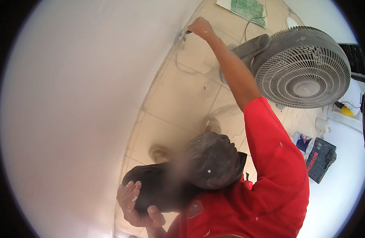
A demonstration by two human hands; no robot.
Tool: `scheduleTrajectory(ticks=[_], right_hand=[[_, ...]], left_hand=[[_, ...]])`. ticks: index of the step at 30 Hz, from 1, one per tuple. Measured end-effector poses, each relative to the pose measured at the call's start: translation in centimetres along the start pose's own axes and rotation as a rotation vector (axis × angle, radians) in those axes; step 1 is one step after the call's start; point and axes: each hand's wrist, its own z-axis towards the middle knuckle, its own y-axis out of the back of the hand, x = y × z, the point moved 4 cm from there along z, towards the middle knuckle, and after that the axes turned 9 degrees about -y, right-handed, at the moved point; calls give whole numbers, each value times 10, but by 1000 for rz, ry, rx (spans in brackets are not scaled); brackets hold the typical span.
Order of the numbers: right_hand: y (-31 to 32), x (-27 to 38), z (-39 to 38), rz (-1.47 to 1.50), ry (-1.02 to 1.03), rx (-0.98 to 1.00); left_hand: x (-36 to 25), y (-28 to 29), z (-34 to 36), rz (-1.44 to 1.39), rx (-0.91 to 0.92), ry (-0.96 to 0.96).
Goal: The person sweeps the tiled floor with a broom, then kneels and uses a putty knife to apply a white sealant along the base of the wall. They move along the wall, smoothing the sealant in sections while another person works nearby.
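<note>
I am crouched on a tiled floor (190,89) beside a pale wall (71,111). Stretched far ahead, my right hand (201,27) is closed around a small dark-handled tool (183,35) with a pale, smeared end. That end is at the foot of the wall, where the wall meets the tiles; its exact shape is too small to make out. My left hand (131,202) rests against my left knee, in black trousers (162,186), fingers apart and nothing held. Pale specks mark its fingertips. A blur hides part of the picture near my knees.
A large grey floor fan (305,67) stands close to my right forearm. Past it lies a green and white sack (246,10) with a thin cable (248,29). To my right are a dark tool case (320,160), a tub (303,143) and a white-and-yellow object (350,101).
</note>
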Motion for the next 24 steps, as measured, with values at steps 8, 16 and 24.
scheduleTrajectory(ticks=[8,16,24], right_hand=[[6,5,-5,32,-85,-120],[18,24,-13,-32,-40,-40],[26,20,-15,3,-31,-35]], left_hand=[[-3,-2,5,7,12,-7],[-6,0,0,6,-5,13],[-3,0,3,7,-7,18]])
